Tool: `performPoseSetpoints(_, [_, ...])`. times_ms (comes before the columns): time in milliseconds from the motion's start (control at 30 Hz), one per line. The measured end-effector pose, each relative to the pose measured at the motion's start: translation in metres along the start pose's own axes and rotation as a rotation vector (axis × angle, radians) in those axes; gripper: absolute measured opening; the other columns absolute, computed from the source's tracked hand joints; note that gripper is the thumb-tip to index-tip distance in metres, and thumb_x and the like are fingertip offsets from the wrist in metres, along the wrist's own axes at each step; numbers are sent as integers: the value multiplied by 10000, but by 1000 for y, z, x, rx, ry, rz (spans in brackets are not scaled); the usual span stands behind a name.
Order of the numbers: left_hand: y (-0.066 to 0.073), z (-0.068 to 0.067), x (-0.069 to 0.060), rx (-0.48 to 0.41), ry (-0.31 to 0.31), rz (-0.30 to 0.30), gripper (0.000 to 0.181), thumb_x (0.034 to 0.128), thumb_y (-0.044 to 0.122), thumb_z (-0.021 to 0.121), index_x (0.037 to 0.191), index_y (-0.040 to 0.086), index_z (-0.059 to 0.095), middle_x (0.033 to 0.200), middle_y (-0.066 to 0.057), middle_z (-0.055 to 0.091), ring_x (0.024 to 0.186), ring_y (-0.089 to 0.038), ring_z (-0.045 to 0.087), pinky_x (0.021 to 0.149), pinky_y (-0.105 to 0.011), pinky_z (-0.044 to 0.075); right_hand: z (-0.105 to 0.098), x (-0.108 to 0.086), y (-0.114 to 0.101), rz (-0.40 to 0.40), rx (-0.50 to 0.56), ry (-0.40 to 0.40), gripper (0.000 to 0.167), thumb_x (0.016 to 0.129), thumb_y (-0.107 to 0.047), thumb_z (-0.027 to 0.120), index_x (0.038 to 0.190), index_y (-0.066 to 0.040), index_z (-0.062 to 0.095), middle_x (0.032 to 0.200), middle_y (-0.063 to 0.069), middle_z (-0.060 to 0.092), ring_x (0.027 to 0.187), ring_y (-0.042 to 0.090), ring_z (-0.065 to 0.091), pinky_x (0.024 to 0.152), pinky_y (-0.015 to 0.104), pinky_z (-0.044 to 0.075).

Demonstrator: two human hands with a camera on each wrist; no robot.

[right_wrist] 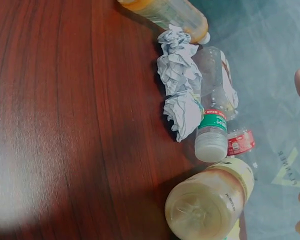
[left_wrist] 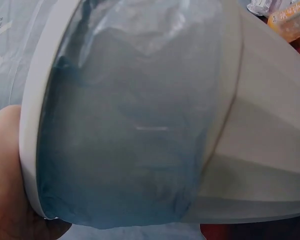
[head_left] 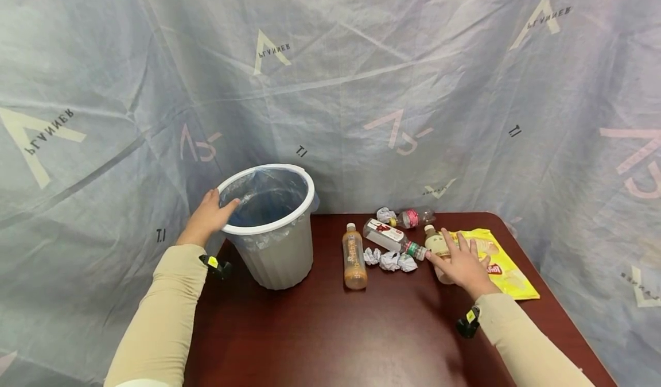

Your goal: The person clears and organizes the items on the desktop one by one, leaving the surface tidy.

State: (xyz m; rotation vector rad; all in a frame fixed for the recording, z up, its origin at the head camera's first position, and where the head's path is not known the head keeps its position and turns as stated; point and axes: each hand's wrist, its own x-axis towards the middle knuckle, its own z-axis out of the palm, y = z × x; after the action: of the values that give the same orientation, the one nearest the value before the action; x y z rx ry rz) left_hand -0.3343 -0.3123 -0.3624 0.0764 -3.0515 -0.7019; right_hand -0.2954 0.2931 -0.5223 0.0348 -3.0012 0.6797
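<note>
My left hand (head_left: 209, 217) holds the white rim of a grey trash bin (head_left: 281, 260) lined with a thin bluish plastic bag (head_left: 268, 194). Close up in the left wrist view, the hand (left_wrist: 7, 175) lies against the rim, and part of its fingers is hidden. Over on the right, my right hand (head_left: 465, 263) hovers with spread fingers above a lying bottle with a cream label (head_left: 438, 243). A gap shows between its fingers and that bottle (right_wrist: 205, 205) in the right wrist view. Under and beside this hand lies a yellow chip bag (head_left: 508, 266).
An orange-tinted bottle (head_left: 354, 260) lies mid-table. Clear bottles, one with a green label (head_left: 413, 250) and one with a pink label (head_left: 411, 218), lie behind several crumpled paper balls (head_left: 389, 260). Grey sheeting (head_left: 335, 88) hangs around the dark red table (head_left: 310, 335).
</note>
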Motion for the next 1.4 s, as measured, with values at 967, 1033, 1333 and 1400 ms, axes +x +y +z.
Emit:
performPoseSetpoints(967, [36,13,-17,106,-14,89,943,1025,643,304,1590,-76,76,1653,-290,45,1523,-465,24,1163,-699,105,44,30,44,86,202,-15,1012,939,-442,657,1583,77,73,1439,469,345,1280,595,424,1027,677,384])
performPoseSetpoints(1033, [38,13,-19,113,-28,95,932,1029,633,313,1593,-69,71,1657,-282,38,1524,-462,8,1162,-704,86,46,30,46,92,179,-23,995,931,-423,661,1574,89,100,1403,474,386,1238,599,465,992,669,416])
performPoseSetpoints(1333, [43,20,-25,131,-30,101,979,1004,699,281,1600,-47,65,1668,-251,39,1532,-442,-7,1170,-694,72,49,30,47,103,166,-13,909,903,-412,678,1560,39,242,1354,421,485,1155,558,543,918,637,468])
performPoseSetpoints(1400, [44,21,-25,131,-28,103,991,997,715,270,1603,-41,63,1670,-247,37,1532,-439,-11,1170,-694,69,48,30,45,88,171,6,878,902,-391,683,1550,44,281,1357,402,500,1148,534,554,913,626,472])
